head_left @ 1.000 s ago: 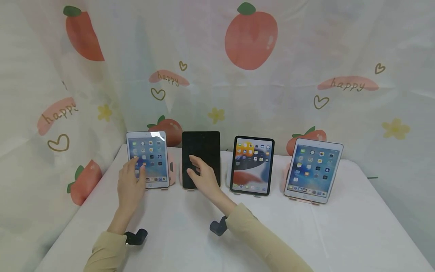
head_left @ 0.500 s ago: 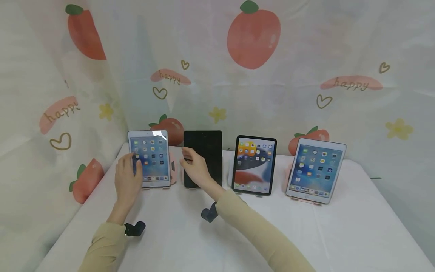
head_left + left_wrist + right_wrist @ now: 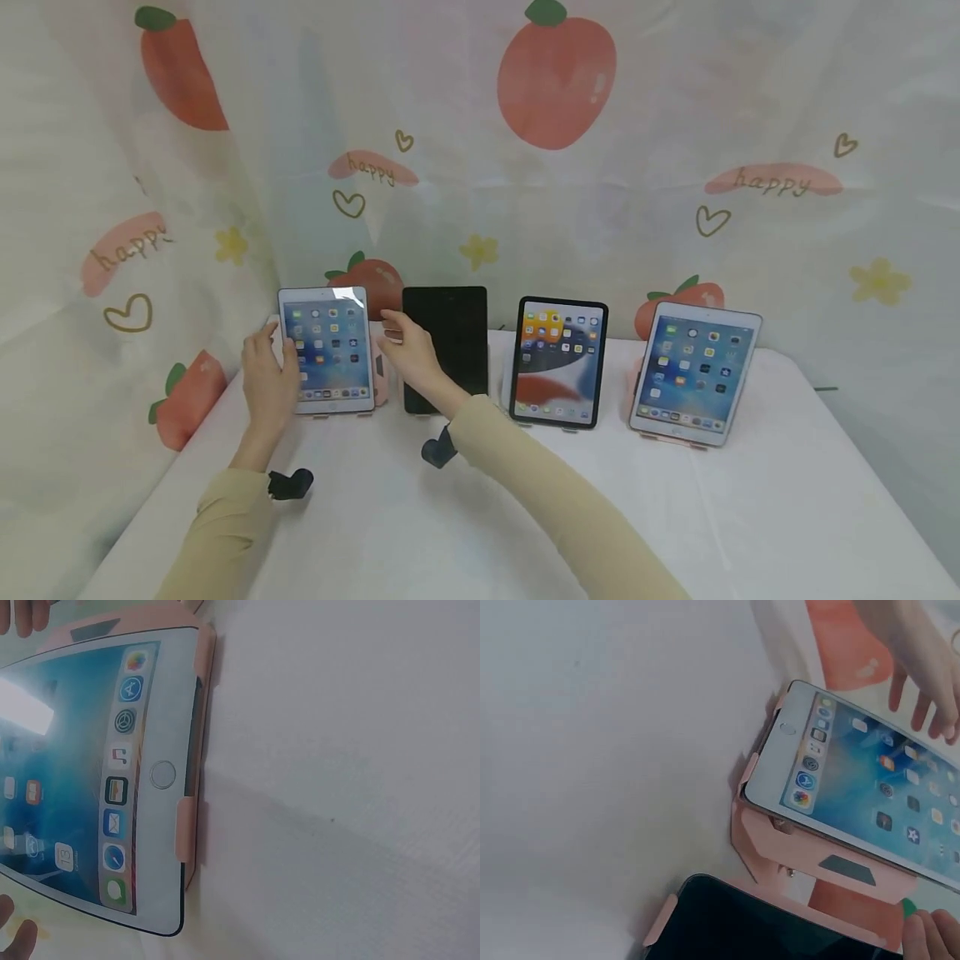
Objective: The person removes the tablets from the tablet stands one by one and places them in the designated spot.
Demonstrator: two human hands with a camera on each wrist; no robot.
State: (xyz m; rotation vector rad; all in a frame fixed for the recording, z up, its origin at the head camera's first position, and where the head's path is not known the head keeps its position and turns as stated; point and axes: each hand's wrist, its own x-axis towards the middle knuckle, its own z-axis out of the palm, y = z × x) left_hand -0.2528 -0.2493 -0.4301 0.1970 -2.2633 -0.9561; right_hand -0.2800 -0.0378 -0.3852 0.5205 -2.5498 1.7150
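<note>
A white tablet (image 3: 327, 350), its screen lit with icons, leans on a pink stand (image 3: 825, 851) at the left end of the row. My left hand (image 3: 267, 379) is at the tablet's left edge, fingers loosely bent; whether they touch it I cannot tell. My right hand (image 3: 412, 357) hovers in front of the left edge of a dark-screened black tablet (image 3: 457, 342), near the white tablet's right side, and holds nothing. Left fingers (image 3: 22, 941) and right fingers (image 3: 24, 615) flank the white tablet in the left wrist view.
A black-framed tablet (image 3: 558, 362) with a lit screen stands right of the dark one. Another white tablet (image 3: 696, 375) leans at the right end. All stand on a white-covered table (image 3: 750, 517) before a fruit-printed curtain (image 3: 637, 250).
My right hand has moved left from the dark tablet's screen toward the white tablet. My left hand has shifted left, from in front of the white tablet's screen to its left edge.
</note>
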